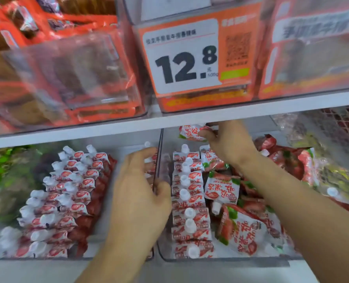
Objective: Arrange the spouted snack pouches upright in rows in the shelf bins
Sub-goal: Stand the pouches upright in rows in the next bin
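Landmark: the clear divider wall [156, 172] between the two lower shelf bins.

Left hand [137, 198]: sits at the divider, fingers loosely curled on the left side of the wall, thumb hooked over its top edge toward the right side. It grips the divider; no pouch is visibly in it.

Right hand [227, 140]: reaches to the rear of the bin right of the divider, just under the white shelf board [190, 117]. Thumb and fingers pinch one red-and-white spouted pouch [191, 131], held raised above the rest and lying sideways. Its spout cannot be made out.

Right of the divider: one row of pouches [190, 203] stands upright directly against the wall, white caps up, running front to rear. Further right in the same bin, loose pouches [241, 227] lie flat or tilted in a heap; one lies cap-down with its print inverted.

Left of the divider: the left bin [100, 257] holds upright pouches in rows [63, 193] toward its far left side. A gap of bare bin floor lies between these rows and the hand.

Above the divider: a price card [182, 60] reading 12.8 on the upper shelf, flanked by clear bins of orange-packaged goods [67, 68].
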A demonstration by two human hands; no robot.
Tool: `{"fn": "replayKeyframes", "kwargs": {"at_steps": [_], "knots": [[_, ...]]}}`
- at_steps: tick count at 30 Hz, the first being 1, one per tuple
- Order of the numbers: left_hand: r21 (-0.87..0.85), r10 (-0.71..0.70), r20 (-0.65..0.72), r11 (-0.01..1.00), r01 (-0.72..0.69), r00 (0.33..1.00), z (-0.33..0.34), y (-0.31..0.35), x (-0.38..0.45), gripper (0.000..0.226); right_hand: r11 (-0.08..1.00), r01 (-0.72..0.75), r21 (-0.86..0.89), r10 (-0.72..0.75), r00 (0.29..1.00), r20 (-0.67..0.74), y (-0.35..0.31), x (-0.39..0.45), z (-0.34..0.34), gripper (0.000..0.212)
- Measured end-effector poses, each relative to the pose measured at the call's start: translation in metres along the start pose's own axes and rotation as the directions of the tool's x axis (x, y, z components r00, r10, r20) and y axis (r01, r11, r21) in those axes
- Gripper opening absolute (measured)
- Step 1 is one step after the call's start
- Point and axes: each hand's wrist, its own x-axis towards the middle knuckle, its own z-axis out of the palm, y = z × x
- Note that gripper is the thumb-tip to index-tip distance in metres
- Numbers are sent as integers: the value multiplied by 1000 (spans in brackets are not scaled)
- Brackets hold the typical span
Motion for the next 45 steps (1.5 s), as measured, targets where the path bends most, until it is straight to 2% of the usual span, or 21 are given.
{"fn": "replayKeyframes", "kwargs": {"at_steps": [1,5,10,18,21,23,26,27,30,32,38,41,42,43,45], "knots": [[-15,-46,24,999,46,999,0,-2,-9,48,999,9,-32,-8,999,39,-1,4,6,19],[34,-50,84,998,48,995,-1,-7,-22,56,980,70,-186,-27,974,227,-3,17,28,17],[-70,-47,77,996,52,996,-2,-19,-21,58,959,73,-273,37,926,377,8,32,25,14],[-117,57,100,992,-45,993,-4,-29,-19,54,863,223,-453,64,842,536,-1,49,42,37],[-97,73,80,993,-65,994,-2,-29,-18,55,841,282,-461,10,845,535,-6,49,50,42],[-88,75,87,994,-68,993,-2,-28,-17,54,854,286,-434,16,820,572,-4,50,46,39],[-43,70,115,997,-66,991,-3,-28,-18,54,956,139,-260,71,748,660,4,48,24,29],[-39,72,112,997,-68,991,-4,-27,-18,53,964,107,-244,82,753,653,6,46,19,31],[-45,76,99,996,-72,992,-4,-26,-19,52,978,60,-202,54,855,516,8,39,27,31],[-45,87,75,995,-84,993,-2,-27,-21,54,991,10,-131,56,871,489,6,37,35,29],[-32,59,99,998,-56,993,1,-21,-24,55,983,-30,-182,136,782,609,2,46,35,35],[-26,37,78,999,-35,996,2,-21,-24,55,984,-131,-116,175,710,682,-2,44,22,38],[-25,34,78,999,-32,996,2,-21,-23,55,984,-156,-87,173,710,683,-4,38,15,40],[-20,36,83,999,-35,996,1,-22,-23,54,984,-153,-97,179,752,634,-3,31,9,40],[-15,45,85,999,-44,995,-1,-22,-23,53,981,-76,-180,146,898,415,2,17,2,28]]}}
